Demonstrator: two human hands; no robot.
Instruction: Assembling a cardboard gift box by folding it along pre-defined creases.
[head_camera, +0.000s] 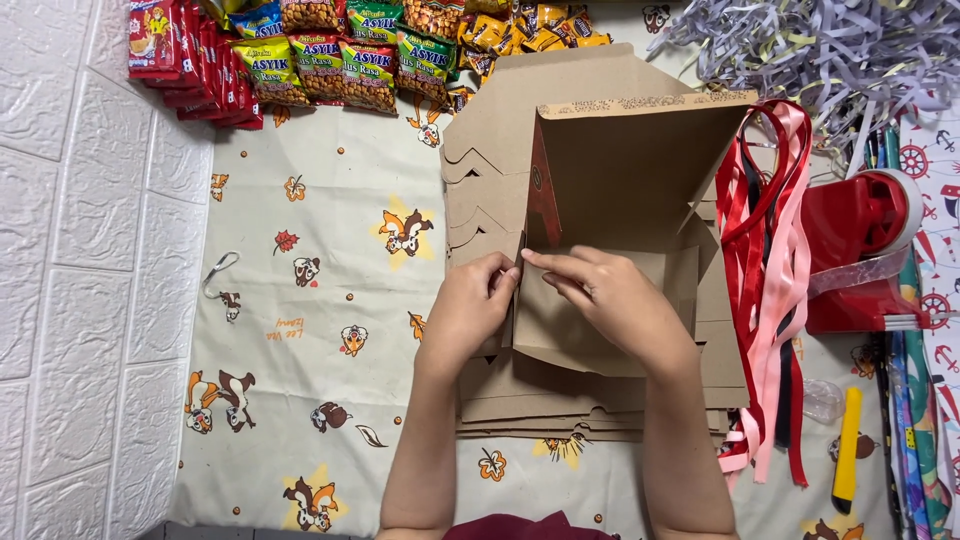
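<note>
- Cartoon-printed cloth (330, 300) is being used as the work surface, with snack packets (300, 50) lined along its far edge.
- A half-folded cardboard box (620, 190) is being held at centre, on a stack of flat cardboard (560, 405).
- Its left side flap (515, 300) is being pinched by the left hand (470, 305).
- The same flap's top edge is being pressed by the right hand (610, 295), fingertips closed on it.
- Red and pink ribbons (770, 280) are being kept beside a red tape dispenser (860, 250) at right.

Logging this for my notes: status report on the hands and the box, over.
Left hand and right hand both pinching the left side flap of the half-folded cardboard box. Box sits on flat stack. Nothing obstructing.
</note>
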